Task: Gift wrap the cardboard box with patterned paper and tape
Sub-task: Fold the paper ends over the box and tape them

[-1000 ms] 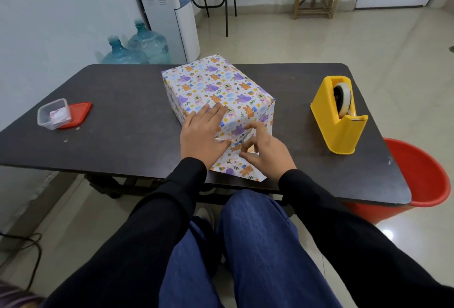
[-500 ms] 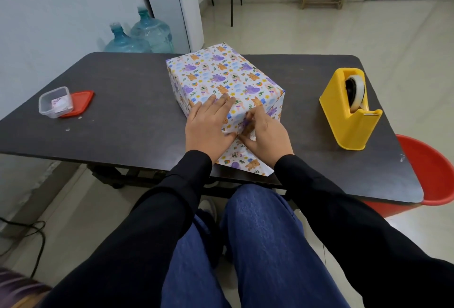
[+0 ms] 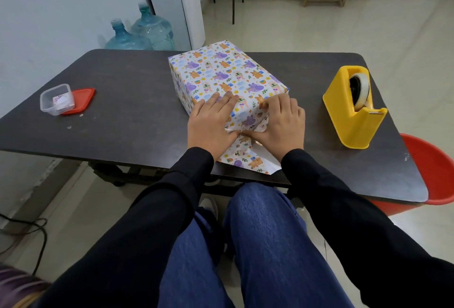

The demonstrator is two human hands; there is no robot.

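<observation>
The box (image 3: 221, 71), covered in white paper with purple and orange animal prints, stands in the middle of the dark table (image 3: 127, 101). My left hand (image 3: 211, 123) lies flat with straight fingers on the near left corner, pressing the folded paper against the box's near end. My right hand (image 3: 280, 123) presses the right side fold inward against the same end, fingers bent over the top edge. A loose triangular paper flap (image 3: 248, 160) lies flat on the table between my wrists. The yellow tape dispenser (image 3: 353, 108) stands to the right, apart from both hands.
A small clear plastic container (image 3: 57, 98) with a red lid (image 3: 79, 100) beside it sits at the table's left. A red bucket (image 3: 434, 175) stands on the floor by the right corner. Water bottles (image 3: 140, 34) and a dispenser stand behind the table.
My right hand has moved up and right along the box's near end, pushing the side fold in. My left hand has stayed pressed on the left corner. The view has shifted slightly.
</observation>
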